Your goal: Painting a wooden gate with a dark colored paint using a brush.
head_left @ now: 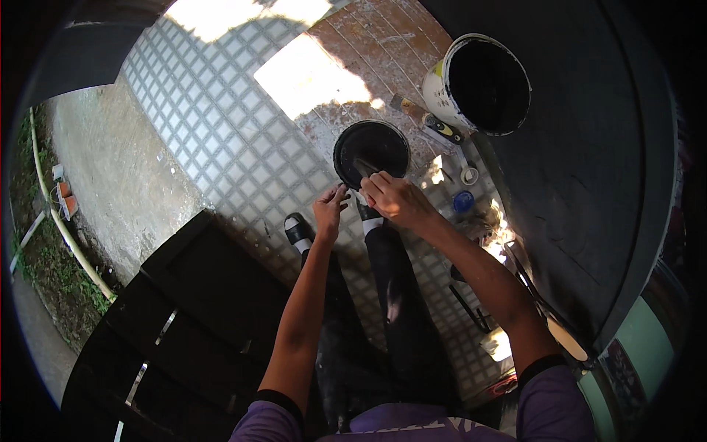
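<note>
Two bare hands meet at a round black tub (337, 158), low over the tiles by the person's slip-on shoes (297, 227). We see the right hand's (398, 200) fingers clamped on a dark flat tool (364, 168) slanting into it; the left hand's (329, 211) fingertips are bunched beside the near rim, and we cannot tell whether they pinch anything. We judge the work partway: the tool is already in the tub, not yet lifted clear. The broad panel (589, 177) at right and the slatted piece (213, 272) at lower left look dark throughout, but we cannot tell what coating, if any, is left to do.

Underfoot we have a pale diamond-patterned floor (228, 96), with a stained brown board (383, 37) ahead, partly glaring in sun. Near it stand a white bucket (437, 92), dark inside, and a blue cap (463, 201). Out at left we make out rough concrete (121, 155) and greenery (88, 295).
</note>
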Demonstrator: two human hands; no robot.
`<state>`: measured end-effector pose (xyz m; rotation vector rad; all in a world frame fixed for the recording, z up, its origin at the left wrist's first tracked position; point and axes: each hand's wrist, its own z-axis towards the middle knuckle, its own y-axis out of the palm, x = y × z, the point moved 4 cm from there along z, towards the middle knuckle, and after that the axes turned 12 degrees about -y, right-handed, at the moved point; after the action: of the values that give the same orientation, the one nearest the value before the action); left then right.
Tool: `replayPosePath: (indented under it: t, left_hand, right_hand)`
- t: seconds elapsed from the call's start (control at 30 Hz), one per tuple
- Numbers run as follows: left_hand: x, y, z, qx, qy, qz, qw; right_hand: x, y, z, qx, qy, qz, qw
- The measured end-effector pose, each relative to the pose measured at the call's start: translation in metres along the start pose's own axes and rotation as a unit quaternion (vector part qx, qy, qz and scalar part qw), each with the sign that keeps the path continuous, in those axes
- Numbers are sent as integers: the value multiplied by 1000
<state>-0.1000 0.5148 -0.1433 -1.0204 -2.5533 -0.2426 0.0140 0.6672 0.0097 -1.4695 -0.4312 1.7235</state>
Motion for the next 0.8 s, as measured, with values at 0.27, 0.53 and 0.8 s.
replayPosePath:
  t: [0.27, 0.53, 0.8]
  left_hand:
    - [-7, 9, 8, -7, 16, 30, 999]
    - [-2, 9, 4, -15, 23, 72, 997]
    - [-10, 16, 10, -25, 20, 73, 997]
  right_hand:
    - [0, 21, 5, -20, 34, -258, 965]
    - [41, -25, 1, 118, 193, 2, 974]
    - [15, 23, 12, -28, 73, -66, 995]
